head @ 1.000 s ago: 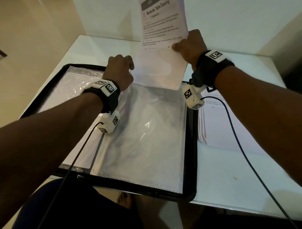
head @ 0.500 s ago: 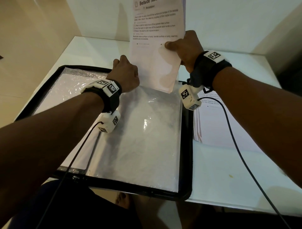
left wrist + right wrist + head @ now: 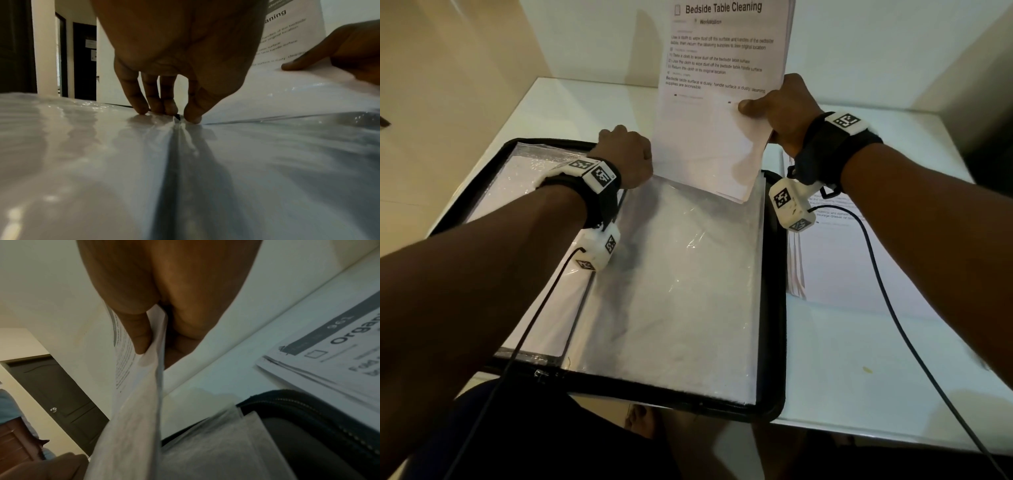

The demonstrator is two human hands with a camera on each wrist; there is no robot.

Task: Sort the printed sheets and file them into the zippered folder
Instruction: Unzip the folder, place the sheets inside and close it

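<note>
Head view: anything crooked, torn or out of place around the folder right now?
Nothing torn or spilled. The held sheets enter the plastic sleeve slightly tilted, gripped by the right hand. The stack of sheets beside the folder is unevenly fanned. A small yellow speck lies on the table.

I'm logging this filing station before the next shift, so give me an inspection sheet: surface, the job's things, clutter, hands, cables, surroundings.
Surface: white table, one small yellowish speck near its right front.
Job's things: black zippered folder lies open with clear plastic sleeves; a bundle of printed sheets headed "Bedside Table Cleaning" stands in the top of a sleeve; a stack of printed sheets lies right of the folder.
Clutter: nothing seen.
Hands: right hand pinches the bundle; left hand pinches the sleeve's top edge by the spine.
Cables: one dark cable trails from each wrist unit.
Surroundings: pale walls, dark doors.
</note>
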